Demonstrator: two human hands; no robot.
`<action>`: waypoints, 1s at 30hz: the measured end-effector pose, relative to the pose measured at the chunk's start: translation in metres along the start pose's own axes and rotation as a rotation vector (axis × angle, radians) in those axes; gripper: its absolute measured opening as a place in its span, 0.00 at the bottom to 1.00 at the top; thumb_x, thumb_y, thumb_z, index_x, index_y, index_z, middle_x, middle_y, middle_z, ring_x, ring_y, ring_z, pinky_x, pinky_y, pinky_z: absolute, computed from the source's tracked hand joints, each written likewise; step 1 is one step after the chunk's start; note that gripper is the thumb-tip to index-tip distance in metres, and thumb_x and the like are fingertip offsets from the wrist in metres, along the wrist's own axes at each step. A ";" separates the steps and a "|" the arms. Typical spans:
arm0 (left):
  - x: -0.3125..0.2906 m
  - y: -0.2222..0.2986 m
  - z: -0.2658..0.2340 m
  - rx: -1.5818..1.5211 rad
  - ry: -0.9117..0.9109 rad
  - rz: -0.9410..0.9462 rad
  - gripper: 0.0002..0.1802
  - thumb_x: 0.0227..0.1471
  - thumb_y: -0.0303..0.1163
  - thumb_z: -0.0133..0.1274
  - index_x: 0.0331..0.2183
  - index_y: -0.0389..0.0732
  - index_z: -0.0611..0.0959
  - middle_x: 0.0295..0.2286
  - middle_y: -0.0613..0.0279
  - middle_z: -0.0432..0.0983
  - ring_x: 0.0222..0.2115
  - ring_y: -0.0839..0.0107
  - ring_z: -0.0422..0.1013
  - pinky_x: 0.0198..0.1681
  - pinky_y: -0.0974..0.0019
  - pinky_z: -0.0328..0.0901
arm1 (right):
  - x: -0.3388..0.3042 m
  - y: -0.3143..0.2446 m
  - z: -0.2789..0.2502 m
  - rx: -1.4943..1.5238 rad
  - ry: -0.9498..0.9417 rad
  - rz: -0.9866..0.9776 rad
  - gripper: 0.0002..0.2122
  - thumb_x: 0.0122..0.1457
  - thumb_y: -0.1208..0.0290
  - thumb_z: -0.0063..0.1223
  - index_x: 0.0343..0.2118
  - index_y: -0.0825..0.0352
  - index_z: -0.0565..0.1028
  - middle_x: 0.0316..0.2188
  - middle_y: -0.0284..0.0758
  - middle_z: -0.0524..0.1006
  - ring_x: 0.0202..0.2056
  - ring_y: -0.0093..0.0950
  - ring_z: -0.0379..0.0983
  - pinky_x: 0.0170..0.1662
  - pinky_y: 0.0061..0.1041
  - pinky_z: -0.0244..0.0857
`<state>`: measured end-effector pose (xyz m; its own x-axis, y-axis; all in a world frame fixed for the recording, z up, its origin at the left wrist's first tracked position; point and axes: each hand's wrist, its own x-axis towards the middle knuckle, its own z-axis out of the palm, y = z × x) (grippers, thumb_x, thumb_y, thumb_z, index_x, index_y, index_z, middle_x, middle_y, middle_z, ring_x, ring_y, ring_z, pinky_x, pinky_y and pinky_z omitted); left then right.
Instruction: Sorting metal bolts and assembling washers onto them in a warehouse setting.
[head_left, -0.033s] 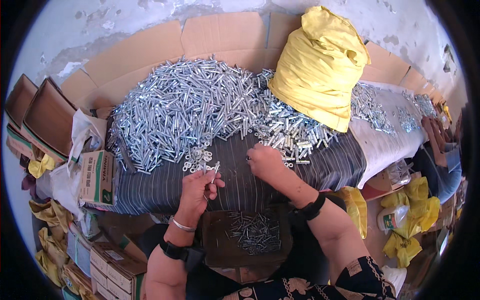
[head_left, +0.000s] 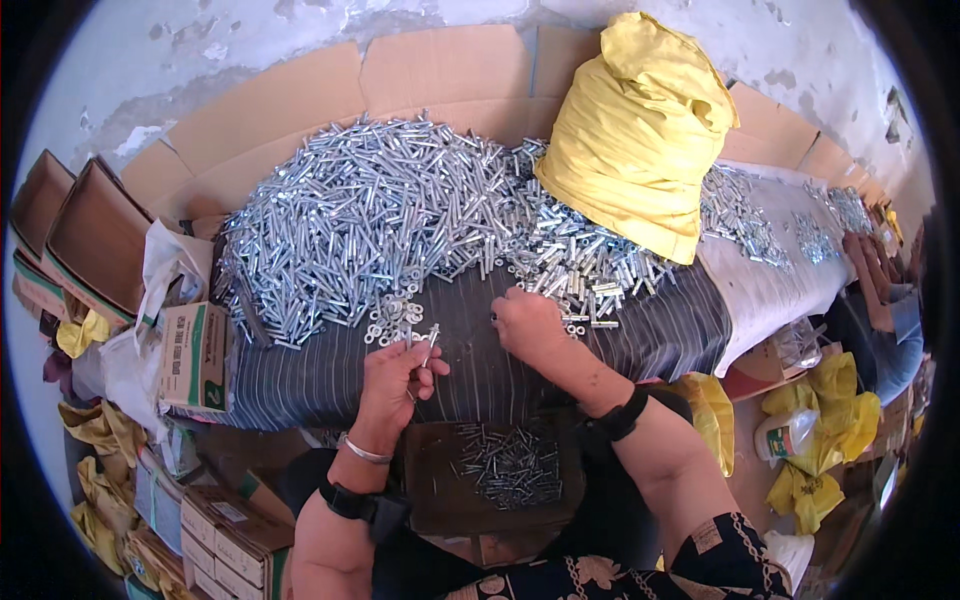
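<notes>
My left hand [head_left: 390, 385] is closed on a thin silver bolt [head_left: 432, 344], its end pointing up past the fingertips. Just beyond that hand lies a small heap of flat washers [head_left: 392, 316]. My right hand [head_left: 532, 328] is curled with fingertips together at the near edge of a pile of short metal sleeves [head_left: 605, 275]; a small dark bit shows at the fingertips, too small to name. A large mound of silver bolts [head_left: 370, 210] covers the table's far left. Below my hands, a shallow box [head_left: 435, 500] holds loose bolts [head_left: 510, 468].
A full yellow sack [head_left: 640, 140] stands on the striped cloth [head_left: 300, 385]. Cardboard [head_left: 445, 75] lines the wall behind. A green-and-tan carton [head_left: 195, 355] and open boxes [head_left: 100, 235] stand at left. Yellow bags [head_left: 825, 410] lie at right, near another person's arm [head_left: 868, 285].
My right hand has shifted very slightly to the left. My left hand and the bolt in it stay in place.
</notes>
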<state>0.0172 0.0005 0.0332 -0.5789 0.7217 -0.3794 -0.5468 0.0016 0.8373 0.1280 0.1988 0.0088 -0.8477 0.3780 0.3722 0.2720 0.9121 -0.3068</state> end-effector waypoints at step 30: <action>-0.003 -0.001 0.018 0.097 0.015 -0.055 0.10 0.48 0.29 0.55 0.32 0.32 0.79 0.20 0.57 0.75 0.13 0.83 0.63 0.13 0.80 0.53 | 0.013 -0.035 -0.006 1.172 -0.198 0.274 0.06 0.48 0.76 0.57 0.28 0.74 0.78 0.21 0.36 0.78 0.22 0.21 0.75 0.26 0.20 0.70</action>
<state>0.0303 0.0103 0.0406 -0.5589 0.7083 -0.4311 -0.5173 0.1085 0.8489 0.1102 0.1724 0.0292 -0.9093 0.4113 0.0628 -0.0366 0.0712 -0.9968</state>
